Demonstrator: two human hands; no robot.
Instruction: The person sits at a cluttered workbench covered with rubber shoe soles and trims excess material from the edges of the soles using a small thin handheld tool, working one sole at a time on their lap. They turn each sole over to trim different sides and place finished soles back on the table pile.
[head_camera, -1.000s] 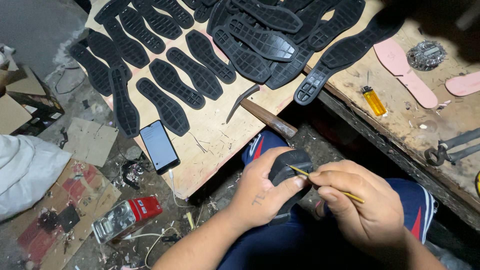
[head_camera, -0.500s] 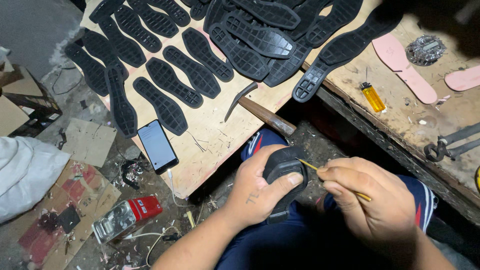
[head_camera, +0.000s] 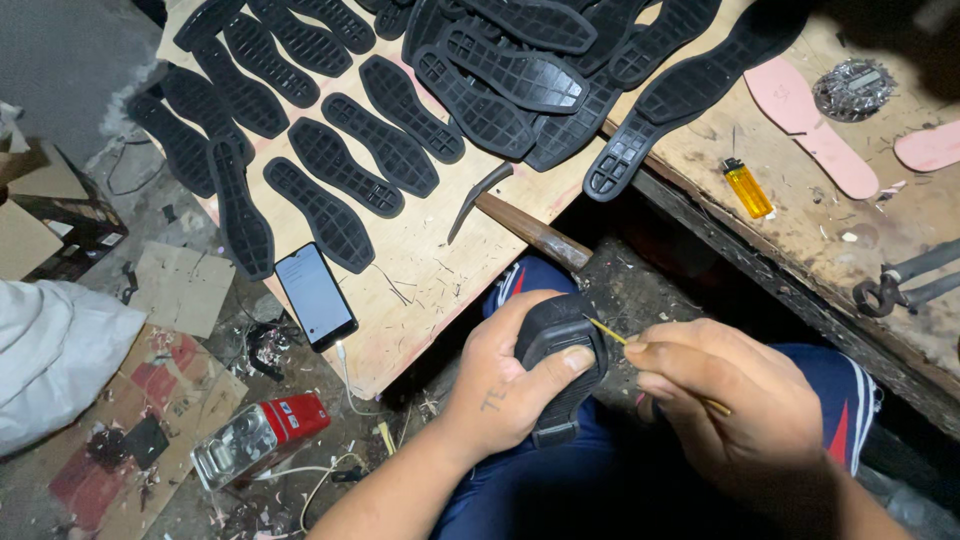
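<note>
Two hands: L (head_camera: 500, 385) grips sole (head_camera: 560, 345), R (head_camera: 735, 415) beside.

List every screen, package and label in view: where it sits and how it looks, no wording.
Smartphone: flat on the plywood board's near edge, dark slab, pale lit screen.
Red-and-silver pack: on the littered floor, boxy, shiny.
Cardboard box: far left, brown flaps, dark sides.

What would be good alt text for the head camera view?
A person's left hand grips a black shoe sole while the right hand holds a thin yellow stick against it. Many black soles and a phone lie on a wooden board.
</note>
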